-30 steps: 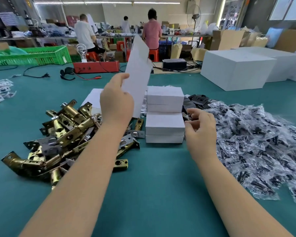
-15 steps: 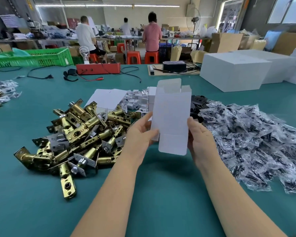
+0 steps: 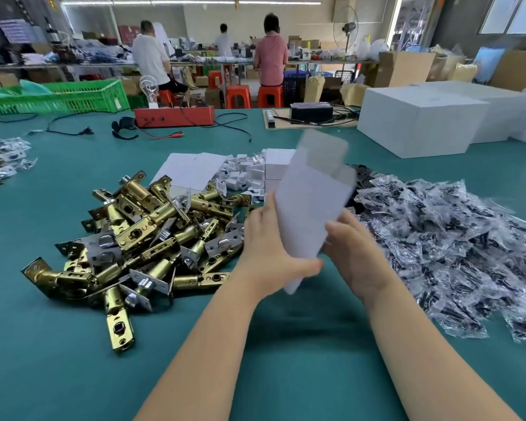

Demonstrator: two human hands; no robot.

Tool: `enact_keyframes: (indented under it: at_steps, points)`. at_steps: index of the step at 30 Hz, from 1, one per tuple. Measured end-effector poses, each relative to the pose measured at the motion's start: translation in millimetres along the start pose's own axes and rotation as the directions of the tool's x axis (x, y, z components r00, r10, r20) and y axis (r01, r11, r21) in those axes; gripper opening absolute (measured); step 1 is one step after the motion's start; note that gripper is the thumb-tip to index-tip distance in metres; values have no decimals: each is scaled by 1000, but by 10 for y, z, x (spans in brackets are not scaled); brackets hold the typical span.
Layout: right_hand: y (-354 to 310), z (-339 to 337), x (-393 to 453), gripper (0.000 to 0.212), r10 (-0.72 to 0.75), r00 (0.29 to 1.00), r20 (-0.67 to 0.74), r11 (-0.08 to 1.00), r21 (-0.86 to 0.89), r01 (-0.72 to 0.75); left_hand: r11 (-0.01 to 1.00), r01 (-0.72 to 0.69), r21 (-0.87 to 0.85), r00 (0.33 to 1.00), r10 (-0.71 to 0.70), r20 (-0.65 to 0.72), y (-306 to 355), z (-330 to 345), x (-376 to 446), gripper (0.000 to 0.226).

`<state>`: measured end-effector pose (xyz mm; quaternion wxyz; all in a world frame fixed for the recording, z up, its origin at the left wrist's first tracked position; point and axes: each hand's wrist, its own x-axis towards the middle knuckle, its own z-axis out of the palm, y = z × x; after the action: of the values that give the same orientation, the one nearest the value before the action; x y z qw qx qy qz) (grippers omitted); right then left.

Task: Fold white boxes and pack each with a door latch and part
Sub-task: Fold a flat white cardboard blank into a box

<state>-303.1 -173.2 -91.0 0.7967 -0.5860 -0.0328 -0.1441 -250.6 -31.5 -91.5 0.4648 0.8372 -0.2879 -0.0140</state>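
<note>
Both hands are gripping one unfolded white box blank (image 3: pixel 312 202) above the green table (image 3: pixel 255 344), holding it tilted with its top leaning to the right; it is blurred, so its flaps are hard to make out. Her left hand (image 3: pixel 274 253) is curling round the blank's lower left edge, thumb at the bottom corner. Her right hand (image 3: pixel 356 253) is clasping the lower right edge, thumb lying across the front face.

Just left of the hands a heap of brass door latches (image 3: pixel 140 238) is sprawling over the table, some with silver faceplates. To the right a wide pile of small parts in clear bags (image 3: pixel 453 247) is spreading toward the table's edge. Behind the blank, folded white boxes (image 3: pixel 277 165) are sitting beside flat blanks (image 3: pixel 192 168) and a scatter of small white pieces (image 3: pixel 240 177).

Farther back a red device (image 3: pixel 173 116) with cables and a green crate (image 3: pixel 73 97) are lying on the table, with large white cartons (image 3: pixel 419 120) to the right. Beyond, three people (image 3: pixel 271 53) are working at another bench with their backs turned.
</note>
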Motion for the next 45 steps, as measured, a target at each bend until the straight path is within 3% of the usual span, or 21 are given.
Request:
enact_keyframes:
  at_steps: [2, 4, 6, 10, 13, 17, 22, 24, 28, 31, 39, 45]
  points:
    - [-5, -24, 22, 28, -42, 986, -162, 993, 105, 60, 933, -124, 337, 992, 129, 7, -68, -28, -8, 122]
    - [-21, -68, 50, 8, -55, 936, -348, 989, 107, 98, 866, -193, 461, 980, 197, 39, -113, -20, -3, 123]
    - [-32, -138, 75, 11, 0, 900, -436, 996, 81, 40, 839, -217, 499, 973, 227, 41, -145, 2, 21, 122]
    - [-60, -260, 99, 13, 113, 893, -435, 993, 31, -111, 815, -234, 530, 966, 254, 35, -151, 3, 22, 120]
    - [-52, -306, 113, 8, 137, 886, -443, 990, 19, -143, 801, -236, 549, 968, 244, 60, -139, -8, 5, 120]
    - [-51, -318, 128, 9, 136, 887, -441, 990, 44, -131, 824, -226, 519, 974, 199, 109, -116, -33, 13, 117]
    - [-45, -325, 126, 11, -50, 910, -412, 989, -149, -13, 830, -182, 527, 983, 151, 101, -116, -53, 23, 118]
    - [-58, -341, 127, 11, -38, 925, -377, 986, -163, -26, 816, -172, 552, 985, 146, 91, -126, -57, 18, 118]
    - [-76, -359, 111, 12, 88, 940, -330, 996, 11, -90, 782, -171, 600, 985, 144, 94, -151, -62, 38, 118]
    - [-79, -352, 112, 19, 99, 938, -333, 991, -53, -124, 752, -155, 641, 988, 123, 95, -167, -65, 54, 119]
    - [-2, -186, 106, 16, -39, 952, -305, 973, -230, -33, 728, -91, 680, 981, 183, -65, -102, 91, 73, 131]
    - [15, -213, 133, 18, -86, 936, -342, 968, -250, -3, 737, -132, 662, 934, 317, -167, -48, 95, 62, 110]
